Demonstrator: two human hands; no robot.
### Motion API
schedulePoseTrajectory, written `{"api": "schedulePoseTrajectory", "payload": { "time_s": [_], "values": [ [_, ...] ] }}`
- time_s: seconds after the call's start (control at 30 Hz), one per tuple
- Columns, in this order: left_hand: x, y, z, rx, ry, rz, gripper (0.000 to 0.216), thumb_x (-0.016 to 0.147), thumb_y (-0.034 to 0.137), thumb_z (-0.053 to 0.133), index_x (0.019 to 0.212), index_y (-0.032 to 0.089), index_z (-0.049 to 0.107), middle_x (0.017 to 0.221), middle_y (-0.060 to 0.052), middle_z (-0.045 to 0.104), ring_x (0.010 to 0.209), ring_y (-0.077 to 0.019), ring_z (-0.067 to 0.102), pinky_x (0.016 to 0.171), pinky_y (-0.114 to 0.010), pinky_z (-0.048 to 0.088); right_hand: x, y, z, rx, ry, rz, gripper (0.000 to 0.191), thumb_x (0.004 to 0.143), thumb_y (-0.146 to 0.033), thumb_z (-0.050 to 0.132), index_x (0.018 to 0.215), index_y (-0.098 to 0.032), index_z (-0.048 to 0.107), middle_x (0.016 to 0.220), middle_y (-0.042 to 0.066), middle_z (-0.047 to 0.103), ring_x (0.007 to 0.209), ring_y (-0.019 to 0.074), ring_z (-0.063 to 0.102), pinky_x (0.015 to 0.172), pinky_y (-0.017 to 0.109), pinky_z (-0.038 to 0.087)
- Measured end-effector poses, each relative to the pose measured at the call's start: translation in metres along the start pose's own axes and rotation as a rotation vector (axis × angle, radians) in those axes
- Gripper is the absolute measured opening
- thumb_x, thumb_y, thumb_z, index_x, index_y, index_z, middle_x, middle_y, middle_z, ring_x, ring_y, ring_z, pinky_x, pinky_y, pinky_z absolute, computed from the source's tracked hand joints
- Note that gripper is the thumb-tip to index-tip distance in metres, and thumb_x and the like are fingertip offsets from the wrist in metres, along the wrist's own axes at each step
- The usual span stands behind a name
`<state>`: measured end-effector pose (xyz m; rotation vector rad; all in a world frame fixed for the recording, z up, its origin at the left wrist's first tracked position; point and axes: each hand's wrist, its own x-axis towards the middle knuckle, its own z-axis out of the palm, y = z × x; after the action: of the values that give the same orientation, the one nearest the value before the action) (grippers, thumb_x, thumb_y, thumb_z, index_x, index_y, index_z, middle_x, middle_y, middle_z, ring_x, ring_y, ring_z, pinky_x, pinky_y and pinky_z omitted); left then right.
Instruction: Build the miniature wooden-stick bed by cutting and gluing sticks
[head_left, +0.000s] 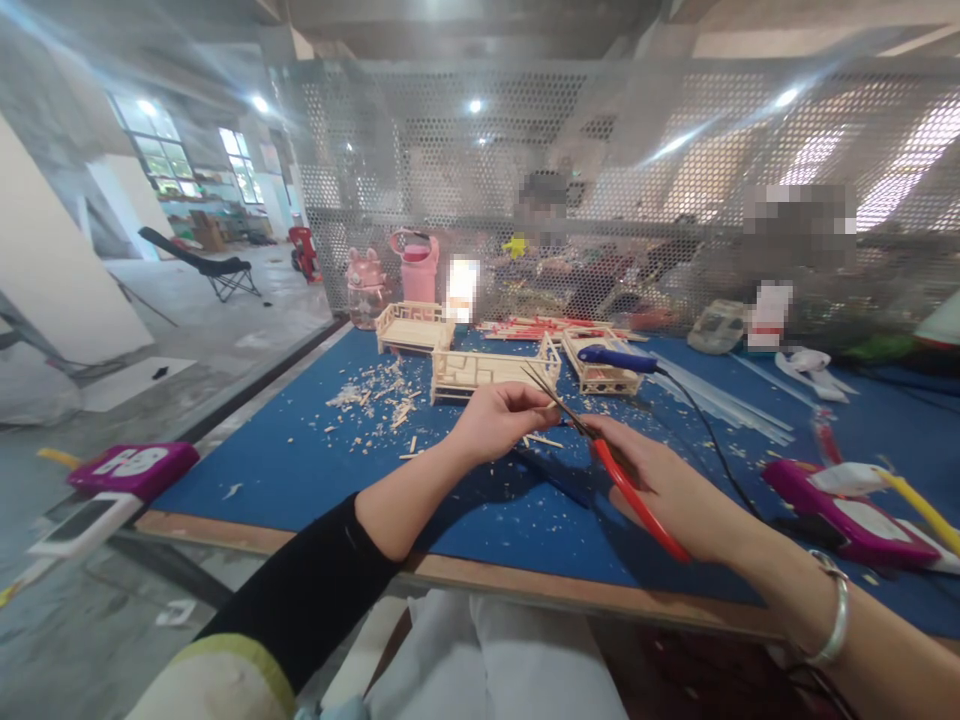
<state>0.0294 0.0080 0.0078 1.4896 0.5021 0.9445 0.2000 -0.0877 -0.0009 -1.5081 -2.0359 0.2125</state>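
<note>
My right hand [660,490] is wrapped round red-handled scissors [626,488], whose blades point up and to the left. Beside the blades, my left hand [506,415] pinches a small pale wooden piece [556,404], mostly hidden by the fingers. Just beyond my hands stands a miniature wooden bed-like frame [487,368] built from thin sticks. Another small frame [416,327] is farther back on the left, and a third [600,370] sits to the right. Resting across the third is a blue glue gun [619,358] with a black cord.
Wood scraps [394,395] litter the blue tabletop [300,470]. Red-tipped sticks [555,328] lie at the back, near a pink cup [418,265] and a perforated metal screen [420,140]. Clear glue sticks [735,400] and a purple device [847,515] are on the right. People sit behind the screen.
</note>
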Motion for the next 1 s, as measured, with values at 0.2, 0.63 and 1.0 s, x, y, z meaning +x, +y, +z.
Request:
{"api": "schedulePoseTrajectory", "payload": {
  "time_s": [0.2,0.63,1.0],
  "values": [
    [0.000,-0.002,0.000,-0.015,-0.013,0.013,0.014,0.054,0.019,0.073,0.058,0.012,0.061,0.054,0.002,0.059,0.051,-0.0055,0.049,0.054,-0.021,0.039,-0.001,-0.012,-0.001,-0.002,0.017,0.109,0.051,0.063,-0.019,0.043,0.113,-0.017,0.045,0.095,0.009,0.065,0.085,0.0211,0.063,0.073,0.034,0.049],
    [-0.001,-0.011,0.000,0.230,0.050,0.179,0.012,0.064,0.023,0.068,0.064,0.011,0.068,0.060,-0.002,0.062,0.054,-0.0084,0.050,0.052,-0.021,0.039,0.003,-0.015,0.009,-0.389,0.175,0.183,0.019,0.070,-0.023,0.044,0.086,-0.019,0.053,0.080,0.008,0.062,0.071,0.0207,0.057,0.058,0.028,0.038],
    [-0.007,-0.004,0.002,0.394,0.064,0.267,0.008,0.066,0.020,0.066,0.067,0.015,0.071,0.067,-0.003,0.068,0.060,-0.0128,0.058,0.055,-0.022,0.044,-0.001,-0.014,-0.001,-0.478,0.087,0.201,0.015,0.074,-0.025,0.040,0.080,-0.020,0.053,0.074,0.007,0.067,0.059,0.0199,0.058,0.051,0.026,0.031]
  ]
}}
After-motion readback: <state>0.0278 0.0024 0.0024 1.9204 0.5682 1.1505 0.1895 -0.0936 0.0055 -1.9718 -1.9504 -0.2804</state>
